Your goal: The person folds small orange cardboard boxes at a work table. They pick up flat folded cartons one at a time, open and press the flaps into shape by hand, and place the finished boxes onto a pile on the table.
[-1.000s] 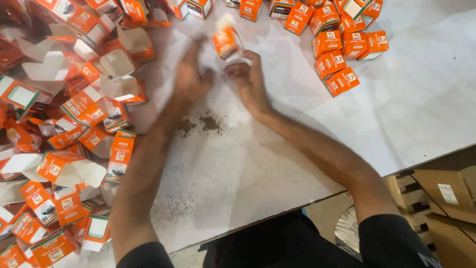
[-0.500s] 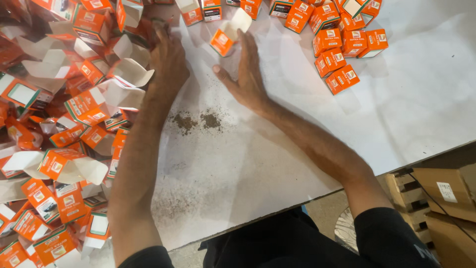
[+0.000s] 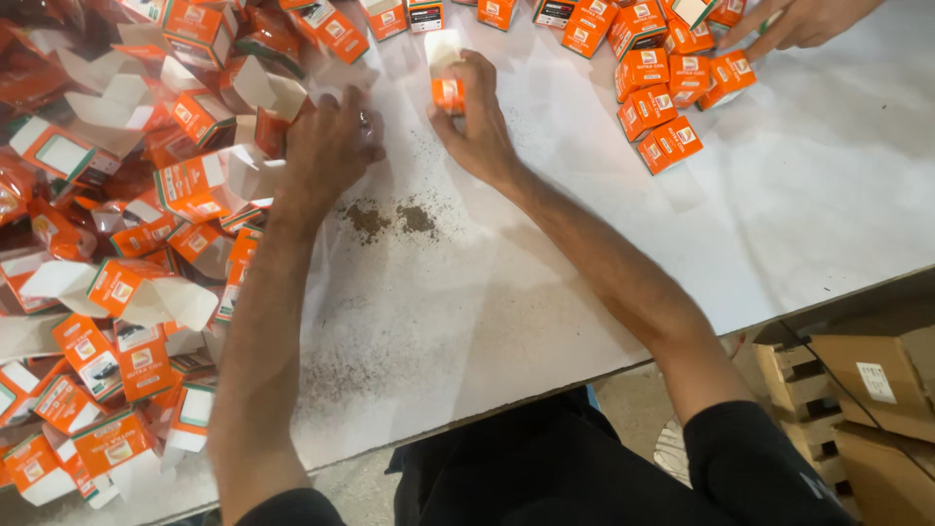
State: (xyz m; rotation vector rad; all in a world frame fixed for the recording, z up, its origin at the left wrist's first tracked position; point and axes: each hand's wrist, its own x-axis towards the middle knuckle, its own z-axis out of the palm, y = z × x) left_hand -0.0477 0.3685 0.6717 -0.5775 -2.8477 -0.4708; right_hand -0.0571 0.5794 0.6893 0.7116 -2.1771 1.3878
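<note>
Sitting nearest, at the lower right below the table edge: brown cardboard boxes stacked on the floor. Spreading above them, a white table, with two small patches of dark crumbs lying near its middle. Piling up along the left side, a heap of unfolded orange-and-white cartons, many lying open with flaps up. Reaching into the edge of that heap, the left hand, fingers curled loosely down over the cartons; gripping anything or not, impossible to tell. Just beside it and a little farther, the right hand, closing thumb and fingers around a small orange box with its white flap standing open on top, holding it upright just above the table. Standing farther right, closed orange boxes in a tight cluster. Reaching in at the far right corner, another person's hand touching that cluster.
</note>
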